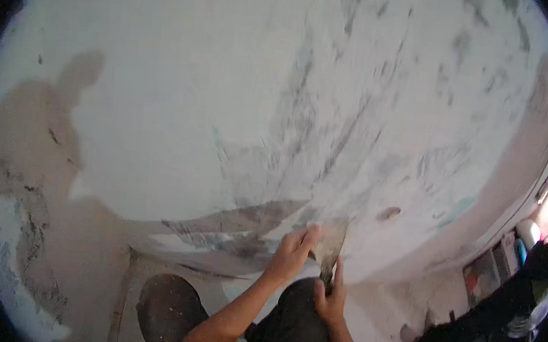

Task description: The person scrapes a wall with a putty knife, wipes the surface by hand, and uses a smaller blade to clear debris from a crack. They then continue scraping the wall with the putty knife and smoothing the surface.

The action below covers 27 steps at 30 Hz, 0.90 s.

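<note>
I have a scraper [331,241] in front of me, low against the wall [184,85], its wide blade pointing up and its handle pointing down toward my lap. It lies between my two hands, just above one of my dark-clad knees [293,319].

My right hand [332,300] is closed around the handle, below the blade, with the thumb on one side and the extended fingers running up along the other. My left hand [293,254] is higher and to the left of the handle, its fingertips touching the left side of the blade. The fingers are bent, but I cannot tell whether they pinch the blade or only lean on it. The two hands are close together, with the lower part of the scraper between them.

The blade is pale and smeared, and its upper edge is near the wall; I cannot tell whether it touches. The wall is whitish, with grey streaks above the scraper and a brownish bare patch [243,220] to the left of my left hand. A small hollow [388,213] is in the wall to the right of the blade. A shadow [36,131] falls on the wall at the far left.

My other knee [169,312] is left of my left forearm. At the right, well apart from my hands, a person's dark trouser leg [482,326] stretches out, near a cluttered shelf [490,274].
</note>
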### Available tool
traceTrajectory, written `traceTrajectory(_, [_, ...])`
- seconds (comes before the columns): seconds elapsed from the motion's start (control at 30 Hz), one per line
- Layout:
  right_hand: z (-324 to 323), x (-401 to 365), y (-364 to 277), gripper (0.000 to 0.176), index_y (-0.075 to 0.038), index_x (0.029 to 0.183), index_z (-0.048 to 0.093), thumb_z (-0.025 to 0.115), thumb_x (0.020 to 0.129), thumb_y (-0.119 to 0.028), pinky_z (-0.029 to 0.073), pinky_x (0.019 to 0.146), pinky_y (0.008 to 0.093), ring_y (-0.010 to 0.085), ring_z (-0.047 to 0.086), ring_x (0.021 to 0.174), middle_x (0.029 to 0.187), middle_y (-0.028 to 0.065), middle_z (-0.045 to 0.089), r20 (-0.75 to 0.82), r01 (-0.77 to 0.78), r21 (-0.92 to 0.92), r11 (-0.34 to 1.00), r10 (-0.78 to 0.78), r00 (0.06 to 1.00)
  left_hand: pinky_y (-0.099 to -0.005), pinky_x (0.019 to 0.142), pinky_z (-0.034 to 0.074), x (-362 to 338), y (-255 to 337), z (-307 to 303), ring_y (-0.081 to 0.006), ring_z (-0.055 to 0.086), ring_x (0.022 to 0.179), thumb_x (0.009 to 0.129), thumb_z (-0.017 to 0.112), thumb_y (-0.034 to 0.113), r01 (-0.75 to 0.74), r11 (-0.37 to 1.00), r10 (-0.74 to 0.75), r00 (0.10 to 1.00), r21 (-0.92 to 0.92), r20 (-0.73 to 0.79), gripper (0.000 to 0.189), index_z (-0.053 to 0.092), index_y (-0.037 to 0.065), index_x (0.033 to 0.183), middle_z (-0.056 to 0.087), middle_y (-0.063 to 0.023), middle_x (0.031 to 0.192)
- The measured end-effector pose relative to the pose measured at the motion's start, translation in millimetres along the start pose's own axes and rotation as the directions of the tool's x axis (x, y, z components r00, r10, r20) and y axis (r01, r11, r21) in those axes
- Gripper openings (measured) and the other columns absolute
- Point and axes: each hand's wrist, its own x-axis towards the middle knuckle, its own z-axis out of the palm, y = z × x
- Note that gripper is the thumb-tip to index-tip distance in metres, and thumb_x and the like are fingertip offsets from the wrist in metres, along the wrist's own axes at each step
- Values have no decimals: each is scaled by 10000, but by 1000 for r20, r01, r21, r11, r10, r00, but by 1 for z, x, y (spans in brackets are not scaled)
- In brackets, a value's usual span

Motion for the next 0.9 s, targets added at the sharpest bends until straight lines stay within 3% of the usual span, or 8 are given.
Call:
traceTrajectory(0.03, [0, -4, -1, 750, -12, 1522, 230, 631, 907, -168, 524, 672, 354, 308, 674, 709, 794, 215, 664, -4, 121, -167, 979, -124, 992, -275, 672, 507, -8, 5, -9, -96, 578, 758, 1036, 450, 422, 42, 986, -41, 999, 163, -13, 494, 596, -50, 1043, 609, -38, 843])
traceTrajectory(0.33, [14, -4, -22, 420, -87, 1289, 583, 658, 897, -218, 528, 676, 476, 415, 662, 778, 914, 241, 674, 298, 318, -435, 842, -199, 934, -390, 706, 580, -51, -28, -109, -250, 679, 823, 978, 487, 540, 402, 755, -418, 904, -519, 92, 648, 540, -38, 1267, 636, -151, 1001])
traceTrajectory(0.47, [21, 26, -30, 502, -71, 1324, 549, 688, 881, -261, 505, 623, 480, 408, 647, 733, 934, 225, 680, 374, 608, -126, 784, -530, 761, -392, 760, 582, -56, -7, -117, -270, 687, 847, 991, 451, 538, 299, 871, -363, 926, -390, -101, 670, 536, -75, 1248, 655, -158, 935])
traceTrajectory(0.5, [5, 30, -41, 598, -75, 1365, 536, 714, 800, -161, 541, 723, 416, 347, 696, 776, 832, 192, 703, 484, 395, -349, 850, -198, 852, -392, 762, 579, -57, -6, -117, -269, 687, 844, 991, 448, 541, 231, 855, -292, 954, -465, -63, 652, 559, -64, 1207, 667, -160, 935])
traceTrajectory(0.63, [-62, 68, -101, 297, 0, 1097, 670, 656, 806, -56, 495, 608, 373, 308, 652, 642, 740, 159, 677, 238, 434, -618, 655, -371, 898, -379, 718, 568, -56, 0, -121, -242, 683, 825, 1003, 416, 537, 131, 717, -183, 983, -685, -4, 574, 633, 7, 1033, 691, -159, 985])
traceTrajectory(0.73, [-52, 70, -159, 183, 4, 1079, 621, 565, 945, -108, 307, 433, 244, 45, 399, 509, 607, -28, 424, -403, 295, 66, 953, -245, 882, -362, 690, 545, -57, 4, -131, -234, 663, 774, 1015, 429, 452, 10, 711, -145, 980, -703, -133, 446, 609, 45, 976, 666, -107, 908])
traceTrajectory(0.8, [-20, 100, -113, 152, -38, 961, 580, 540, 991, -183, 261, 430, 200, 19, 384, 536, 652, -36, 461, -494, 490, 553, 674, -208, 844, -359, 653, 529, -53, 2, -141, -235, 648, 721, 1018, 441, 399, -97, 698, -85, 973, -709, -217, 380, 592, 58, 949, 648, -80, 863])
traceTrajectory(0.9, [89, 129, 82, 339, -90, 774, 526, 469, 1024, -311, 378, 550, 303, 124, 403, 626, 714, 16, 432, -131, 472, 215, 855, -454, 881, -355, 622, 493, -54, 2, -147, -207, 581, 663, 1006, 467, 394, -193, 597, -166, 920, -779, -355, 350, 574, 76, 907, 602, -47, 806])
